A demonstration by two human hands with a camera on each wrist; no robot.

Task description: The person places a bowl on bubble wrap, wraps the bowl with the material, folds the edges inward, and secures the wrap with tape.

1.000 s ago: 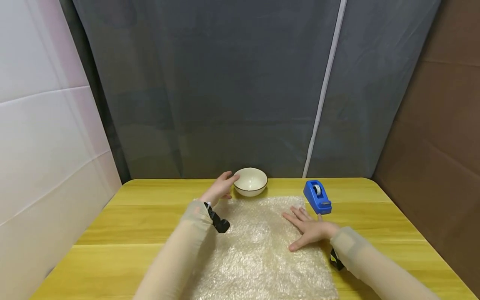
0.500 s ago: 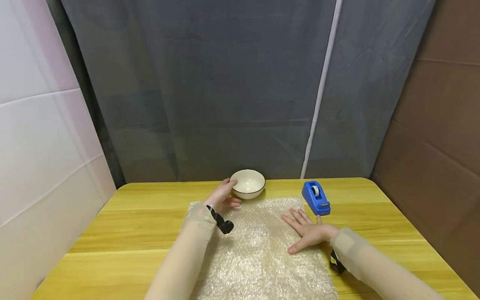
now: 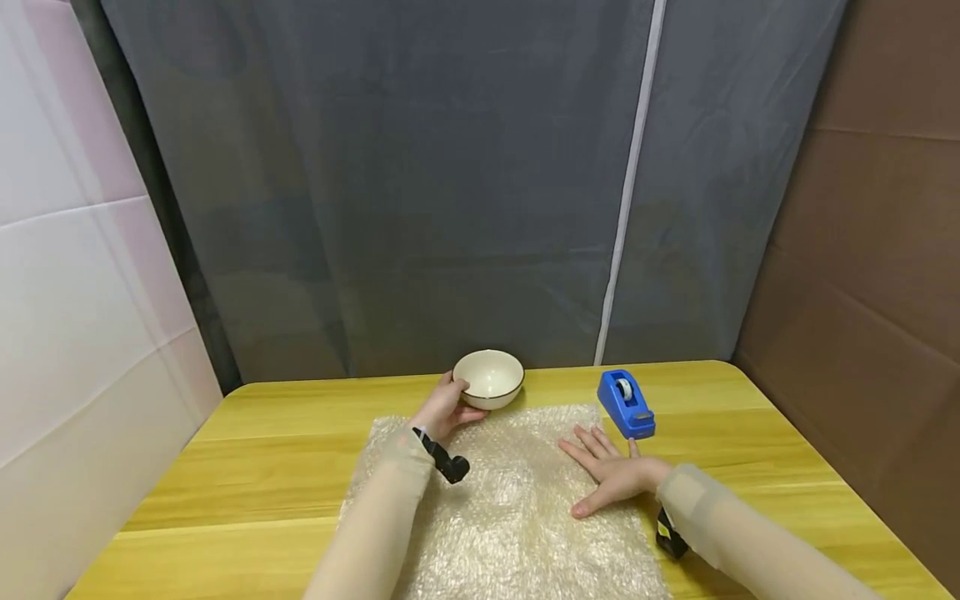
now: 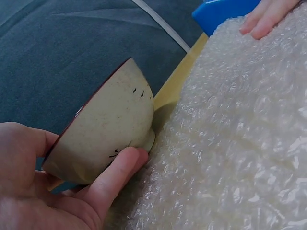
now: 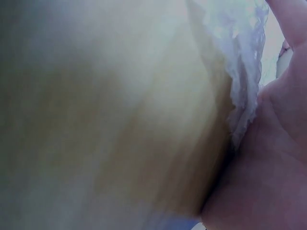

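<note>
A cream bowl (image 3: 489, 377) with a dark rim stands at the back of the table. My left hand (image 3: 444, 408) grips its left side, thumb at the rim and fingers under the outer wall. In the left wrist view the bowl (image 4: 108, 122) shows small dark marks on its outside, and fingertips (image 4: 128, 160) press near its foot. A sheet of bubble wrap (image 3: 510, 508) lies flat in front of the bowl. My right hand (image 3: 615, 477) rests on its right edge with the fingers spread. The right wrist view shows the palm (image 5: 268, 158) beside the wrap's edge (image 5: 242, 91).
A blue tape dispenser (image 3: 627, 406) with a roll of tape stands just beyond the right hand, by the wrap's back right corner. The yellow wooden table (image 3: 247, 467) ends at a grey curtain (image 3: 450, 208), with a brown panel (image 3: 870, 292) to the right.
My left hand has moved from beside the bowl to a grip on it, its fingers sliding under the wall. The right hand stays spread on the bubble wrap. The head view has shifted slightly.
</note>
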